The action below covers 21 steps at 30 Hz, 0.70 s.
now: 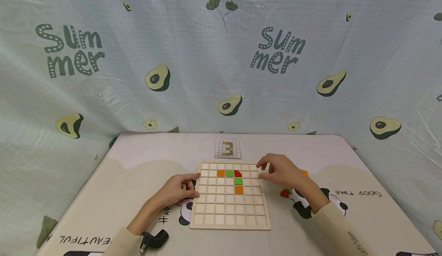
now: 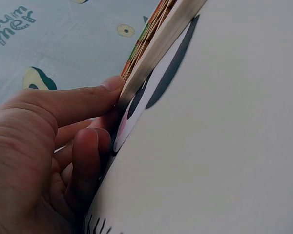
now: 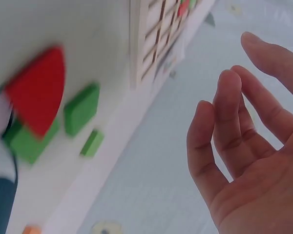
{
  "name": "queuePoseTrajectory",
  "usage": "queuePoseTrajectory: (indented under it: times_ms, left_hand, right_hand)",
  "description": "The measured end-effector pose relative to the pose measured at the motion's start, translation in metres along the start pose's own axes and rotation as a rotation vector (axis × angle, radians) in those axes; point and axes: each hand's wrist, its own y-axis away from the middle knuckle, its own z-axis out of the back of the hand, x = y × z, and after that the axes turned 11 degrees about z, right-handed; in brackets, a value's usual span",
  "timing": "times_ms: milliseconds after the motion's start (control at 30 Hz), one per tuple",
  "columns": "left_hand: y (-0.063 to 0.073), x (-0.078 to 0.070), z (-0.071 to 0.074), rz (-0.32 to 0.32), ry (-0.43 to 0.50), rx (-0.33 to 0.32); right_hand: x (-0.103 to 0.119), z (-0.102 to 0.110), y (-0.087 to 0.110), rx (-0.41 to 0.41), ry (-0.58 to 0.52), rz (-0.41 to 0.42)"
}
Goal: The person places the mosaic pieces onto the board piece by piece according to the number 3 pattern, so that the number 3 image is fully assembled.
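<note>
A wooden grid board (image 1: 210, 209) lies flat on the table, with an orange tile (image 1: 221, 173), a green tile (image 1: 229, 173) and a red quarter-round tile (image 1: 237, 173) in one row. Below the red one sit another green tile (image 1: 238, 180) and another orange tile (image 1: 239, 189). At the board's left edge, my left hand (image 1: 177, 189) touches the wooden rim with its fingertips. My right hand (image 1: 284, 170) hovers by the upper right edge, fingers loosely bent, nothing between them. Its bare palm and fingers also show in the right wrist view.
Behind the board lies a printed pattern card (image 1: 227, 148). Loose pieces lie right of the board, partly hidden by my right arm: a red quarter-round piece (image 3: 39, 92), green pieces (image 3: 82, 109) and an orange piece (image 1: 304, 172). A black object (image 1: 155, 239) is near my left forearm.
</note>
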Motion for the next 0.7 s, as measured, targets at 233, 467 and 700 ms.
queuePoseTrajectory:
  times_ms: [233, 467, 700]
  left_hand:
    - [0.000, 0.001, 0.000, -0.002, 0.000, -0.002]
    - [-0.002, 0.002, 0.000, 0.003, -0.008, -0.006]
    - [-0.001, 0.003, 0.000, -0.008, -0.039, -0.016]
  right_hand:
    - [-0.026, 0.016, 0.018, -0.060, -0.003, -0.050]
    - [-0.043, 0.013, 0.031, -0.047, -0.020, -0.142]
    - [-0.052, 0.006, 0.041, -0.025, -0.062, -0.221]
